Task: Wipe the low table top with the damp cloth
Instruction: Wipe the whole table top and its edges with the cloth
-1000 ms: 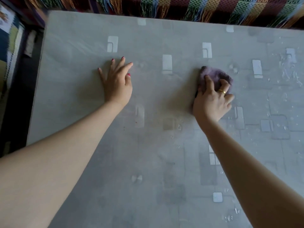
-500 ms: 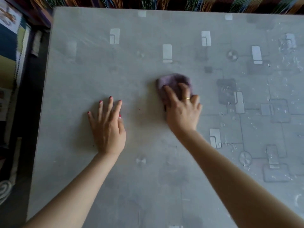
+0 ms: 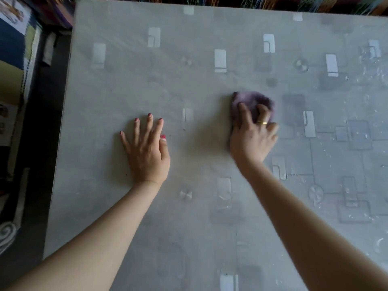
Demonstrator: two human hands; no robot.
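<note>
Head view: right hand [image 3: 253, 139] with curled fingers gripping crumpled purple damp cloth [image 3: 251, 101] on grey patterned low table top [image 3: 189, 217]; left hand [image 3: 147, 150] flat, fingers straight.

right hand [image 3: 253, 141] gripping cloth [image 3: 249, 101], table [image 3: 189, 217]

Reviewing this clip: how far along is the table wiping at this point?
Partway, as far as one frame shows. Done: the table top's left and middle show no droplets. In hand: the right hand presses the bunched purple cloth near the centre, while the left hand rests flat on the top. Left: water droplets and smears on the right side.
</note>
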